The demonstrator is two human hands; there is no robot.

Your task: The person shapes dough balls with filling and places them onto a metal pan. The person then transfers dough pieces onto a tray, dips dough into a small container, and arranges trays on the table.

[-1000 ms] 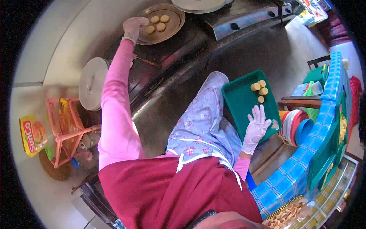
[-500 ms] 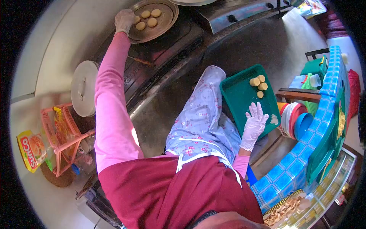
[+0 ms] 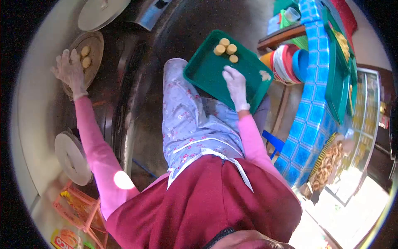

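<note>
Dough pieces, 4 near narrowed right hand, its contents unclear, left hand wide, pack lettered "…CO"

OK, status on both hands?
Left hand spread over pan, hiding part of it. Right hand over green tray, grip unclear. Four pale rounds in tray.

Pale wall left; grey floor, perhaps concrete.

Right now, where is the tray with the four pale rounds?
In the head view, the green tray is above and right of centre, beside the floral apron, beneath the right hand.
</note>
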